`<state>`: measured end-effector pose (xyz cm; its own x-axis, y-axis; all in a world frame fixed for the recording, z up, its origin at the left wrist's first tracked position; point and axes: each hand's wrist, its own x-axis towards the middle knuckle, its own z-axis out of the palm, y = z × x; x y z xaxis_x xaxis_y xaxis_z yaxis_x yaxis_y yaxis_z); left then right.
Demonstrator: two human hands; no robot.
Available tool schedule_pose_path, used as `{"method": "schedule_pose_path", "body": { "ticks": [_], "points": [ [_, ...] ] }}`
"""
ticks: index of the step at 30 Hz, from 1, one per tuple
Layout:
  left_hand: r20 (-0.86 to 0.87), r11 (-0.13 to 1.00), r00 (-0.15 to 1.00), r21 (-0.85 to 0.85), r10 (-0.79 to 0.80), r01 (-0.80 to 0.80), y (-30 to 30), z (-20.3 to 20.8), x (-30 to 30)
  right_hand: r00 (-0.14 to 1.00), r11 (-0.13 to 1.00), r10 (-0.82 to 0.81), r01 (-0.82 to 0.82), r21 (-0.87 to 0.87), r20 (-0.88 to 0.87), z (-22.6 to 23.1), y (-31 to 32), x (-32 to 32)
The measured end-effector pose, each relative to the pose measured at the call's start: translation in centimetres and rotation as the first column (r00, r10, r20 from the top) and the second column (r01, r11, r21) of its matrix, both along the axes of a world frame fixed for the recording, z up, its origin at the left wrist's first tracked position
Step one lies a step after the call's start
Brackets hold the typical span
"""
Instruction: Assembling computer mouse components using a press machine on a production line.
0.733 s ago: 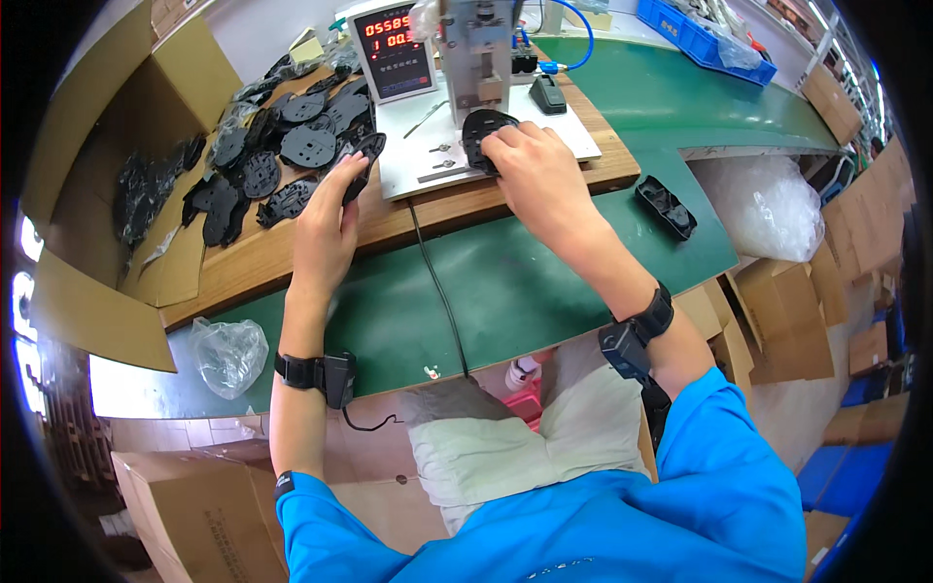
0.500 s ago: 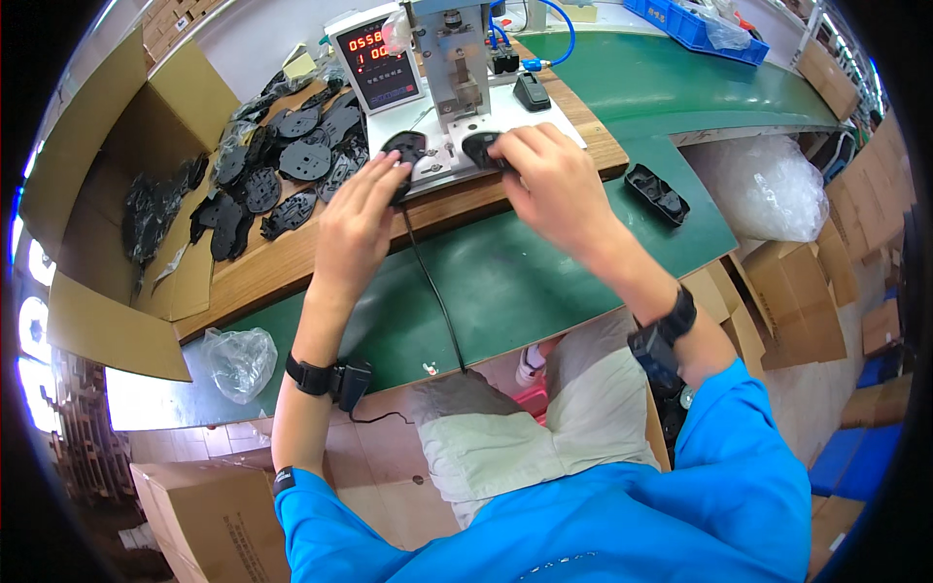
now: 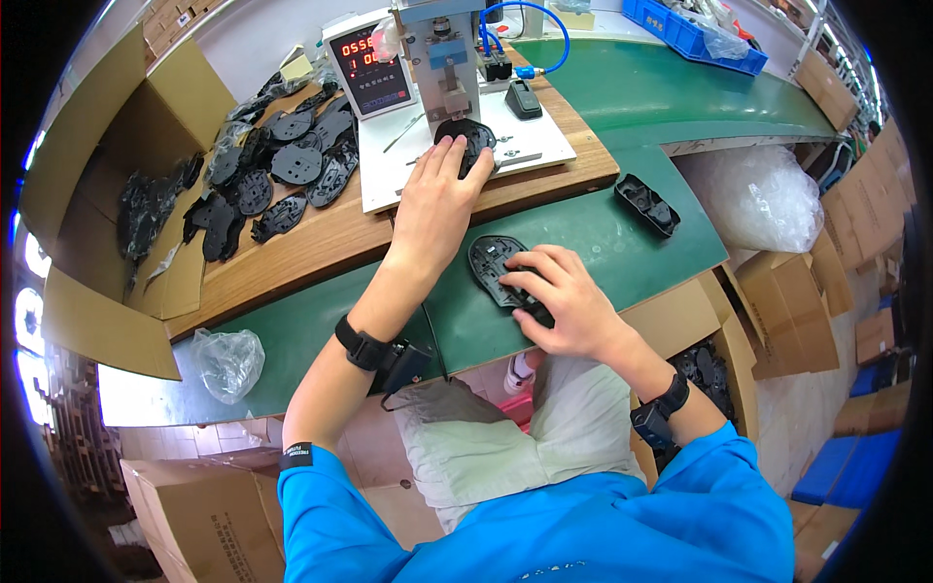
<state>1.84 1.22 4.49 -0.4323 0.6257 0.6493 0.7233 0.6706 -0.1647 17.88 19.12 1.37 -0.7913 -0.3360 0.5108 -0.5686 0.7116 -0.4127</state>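
Note:
My left hand rests its fingers on a black mouse shell, pressing it onto the white base plate under the metal head of a bench press. Closer to me, my right hand grips the right side of a second black mouse shell, with its ribbed inner side up, at the green tabletop. Its fingers are bent over the shell's edge, and the thumb is near the lower end. Whether this shell touches the tabletop I cannot tell.
Loose black plastic parts lie heaped beside an open carton at left. A red-digit control box adjoins the press. A black shell lies at right, and a small black block stands on the base plate. A plastic bag sits front left.
My left hand has moved right, bringing a mouse shell under the press head. My right hand has left the press and come toward me with a shell, now over the green tabletop.

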Motion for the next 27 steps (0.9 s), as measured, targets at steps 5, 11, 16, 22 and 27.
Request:
{"method": "schedule_pose_path", "body": {
  "ticks": [5,11,16,22,27],
  "points": [
    [0.094,0.994,0.993,0.087,-0.068,0.059,0.0,0.2,-0.1,0.998,0.998,0.046,-0.048,0.044,0.042,0.0,0.4,-0.2],
    [0.101,0.975,0.984,0.181,-0.146,0.126,-0.5,-0.1,-0.5,0.984,0.993,-0.08,0.064,-0.103,-0.157,2.9,0.2,-3.5],
    [0.149,0.952,0.972,0.275,-0.183,0.137,-0.9,-0.3,-0.6,0.953,0.987,-0.139,0.156,0.044,-0.269,5.1,-2.0,-9.1],
    [0.137,0.904,0.951,0.373,-0.278,0.21,-1.1,-0.4,-0.3,0.911,0.948,-0.22,0.284,0.145,-0.35,3.7,-3.2,-12.1],
    [0.067,0.922,0.98,0.358,-0.186,0.15,-3.8,0.2,-1.7,0.911,0.957,-0.209,0.265,0.116,-0.354,4.4,-3.2,-12.5]
  ]
}}
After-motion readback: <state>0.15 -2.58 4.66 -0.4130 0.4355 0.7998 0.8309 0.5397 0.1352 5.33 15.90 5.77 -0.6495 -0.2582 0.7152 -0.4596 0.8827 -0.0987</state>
